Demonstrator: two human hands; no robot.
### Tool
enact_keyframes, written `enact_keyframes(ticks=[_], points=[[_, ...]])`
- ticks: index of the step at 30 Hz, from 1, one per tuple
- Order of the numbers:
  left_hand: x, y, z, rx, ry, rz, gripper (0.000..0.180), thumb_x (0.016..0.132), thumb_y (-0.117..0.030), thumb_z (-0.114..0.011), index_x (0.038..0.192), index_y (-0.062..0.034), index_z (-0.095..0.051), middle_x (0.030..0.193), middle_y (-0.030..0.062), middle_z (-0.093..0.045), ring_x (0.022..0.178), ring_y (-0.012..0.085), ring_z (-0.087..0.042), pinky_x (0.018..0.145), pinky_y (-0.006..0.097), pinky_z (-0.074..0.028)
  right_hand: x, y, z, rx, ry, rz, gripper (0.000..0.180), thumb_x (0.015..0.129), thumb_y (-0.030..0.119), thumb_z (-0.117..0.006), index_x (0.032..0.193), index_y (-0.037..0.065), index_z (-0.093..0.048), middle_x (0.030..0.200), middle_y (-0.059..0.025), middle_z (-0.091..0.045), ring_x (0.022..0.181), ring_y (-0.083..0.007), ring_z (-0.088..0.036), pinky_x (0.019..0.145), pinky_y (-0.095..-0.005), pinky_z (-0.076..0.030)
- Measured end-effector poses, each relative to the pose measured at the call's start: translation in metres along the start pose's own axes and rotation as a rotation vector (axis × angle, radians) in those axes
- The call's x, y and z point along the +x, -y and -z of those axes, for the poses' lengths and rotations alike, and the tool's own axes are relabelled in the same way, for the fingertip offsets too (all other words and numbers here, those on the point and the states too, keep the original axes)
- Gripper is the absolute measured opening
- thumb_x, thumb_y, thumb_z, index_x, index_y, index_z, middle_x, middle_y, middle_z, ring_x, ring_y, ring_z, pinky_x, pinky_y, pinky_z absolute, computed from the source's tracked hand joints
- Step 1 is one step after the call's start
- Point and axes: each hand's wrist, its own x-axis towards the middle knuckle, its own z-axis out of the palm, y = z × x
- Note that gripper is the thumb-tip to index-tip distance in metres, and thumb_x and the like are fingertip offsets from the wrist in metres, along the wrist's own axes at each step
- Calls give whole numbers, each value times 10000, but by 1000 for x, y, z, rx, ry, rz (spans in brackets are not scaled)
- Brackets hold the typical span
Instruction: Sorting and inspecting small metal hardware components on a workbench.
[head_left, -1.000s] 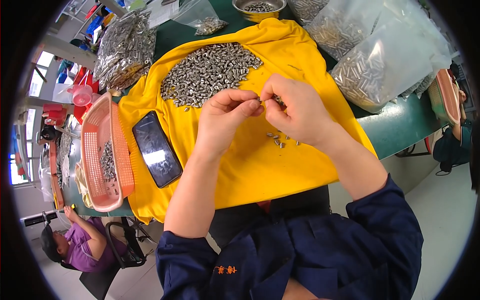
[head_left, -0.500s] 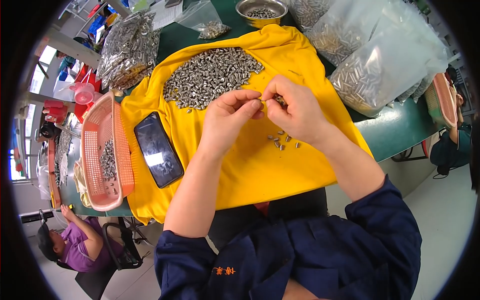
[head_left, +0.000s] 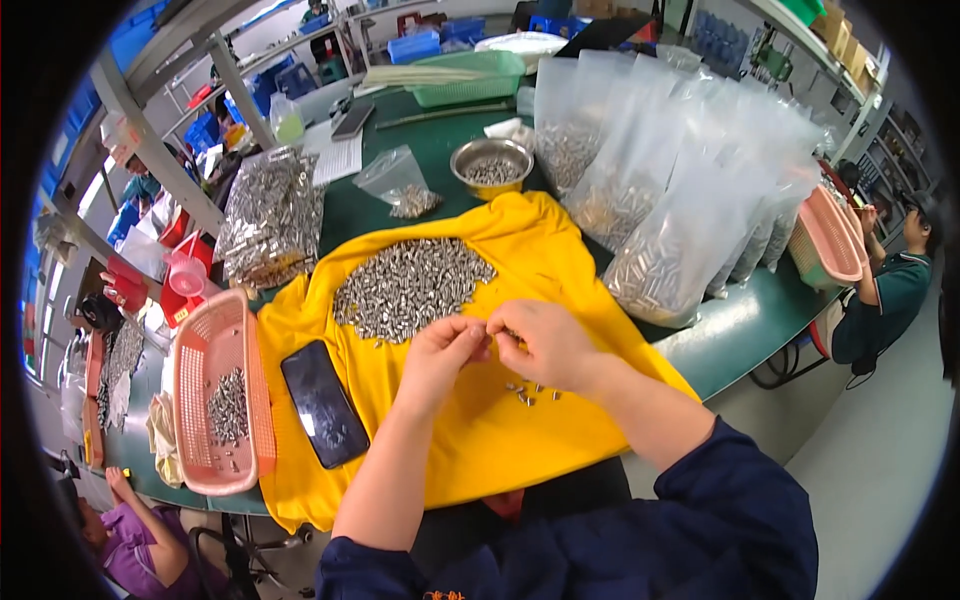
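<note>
My left hand [head_left: 445, 352] and my right hand [head_left: 545, 345] meet fingertip to fingertip above a yellow cloth [head_left: 470, 450]. Both are closed in a pinch; whatever sits between the fingers is too small and hidden to make out. Just beyond my left hand lies a broad pile of small silvery metal cylinders [head_left: 410, 290] on the cloth. Several loose metal pieces [head_left: 525, 396] are scattered below my right hand. To the left, a dark phone [head_left: 325, 405] rests flat on the cloth.
A pink plastic basket [head_left: 187, 400] with metal parts stands at the left. Behind are a metal bowl [head_left: 515, 157], a small bag of parts [head_left: 412, 198] and a stack of bagged parts [head_left: 270, 225]. Tall clear bags [head_left: 660, 270] line the right. Co-workers sit on both sides.
The view has tilted up, so the scene sits lower and more of the room's far side shows. My hands stay pinched together over the cloth.
</note>
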Motion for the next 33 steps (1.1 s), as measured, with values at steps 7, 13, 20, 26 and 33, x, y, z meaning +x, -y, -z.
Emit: enact_keyframes(ticks=[7, 13, 20, 26, 33], points=[[2, -1, -5, 24, -80, -35, 102, 813, -39, -536, 896, 9, -568, 817, 57, -600, 719, 122, -580, 679, 231, -478, 4, -2, 2, 53, 10, -56, 109, 706, 57, -540, 805, 50, -495, 717, -108, -552, 647, -286, -542, 564, -352, -428], [3, -4, -4, 5, -62, -18, 115, 799, -23, -548, 909, 6, -568, 822, 60, -603, 720, 127, -584, 685, 237, -482, 4, -3, 3, 50, 23, -52, 104, 706, 55, -541, 795, 48, -487, 717, -103, -547, 649, -282, -540, 563, -349, -426], [-2, -4, -2, 139, -103, -56, 97, 782, -8, -562, 876, 10, -579, 783, 55, -605, 697, 122, -575, 665, 224, -469, 1, -7, 2, 46, 40, -36, 76, 722, 57, -528, 795, 47, -506, 738, -108, -549, 678, -283, -540, 586, -342, -427], [2, -12, -1, 42, -161, -63, 138, 783, 4, -550, 918, 30, -549, 812, 80, -599, 719, 150, -585, 688, 247, -482, 10, 4, 19, 245, 41, -312, 66, 752, 55, -498, 816, 42, -501, 677, -52, -494, 596, -122, -482, 538, -243, -382], [2, -8, -7, 16, -45, -79, 106, 773, 16, -560, 876, 4, -580, 797, 61, -604, 728, 137, -591, 694, 238, -481, 7, -3, 11, 350, 68, -266, 40, 749, 48, -460, 782, 28, -452, 652, -26, -446, 560, -95, -387, 505, -233, -340]])
